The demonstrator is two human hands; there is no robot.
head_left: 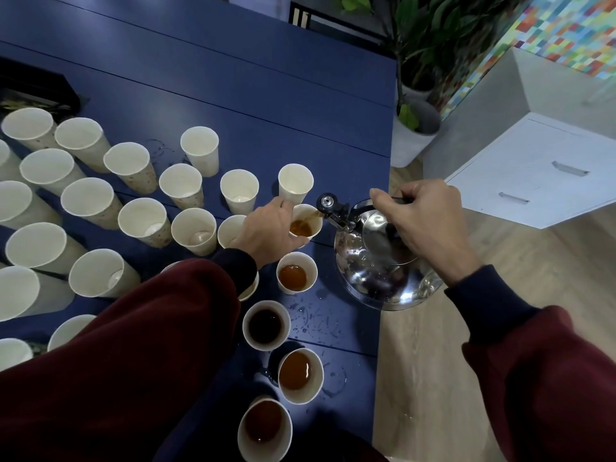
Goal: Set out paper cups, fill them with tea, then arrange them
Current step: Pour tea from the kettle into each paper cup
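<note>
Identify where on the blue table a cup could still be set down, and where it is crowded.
Free: the far table beyond the empty cups; also the wet strip between the kettle and the filled cups. Crowded: the left, packed with empty cups.

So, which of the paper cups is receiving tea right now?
The cup that the left hand grips, at the spout of the kettle: brown tea is streaming into it. No other cup is held or under the spout.
</note>
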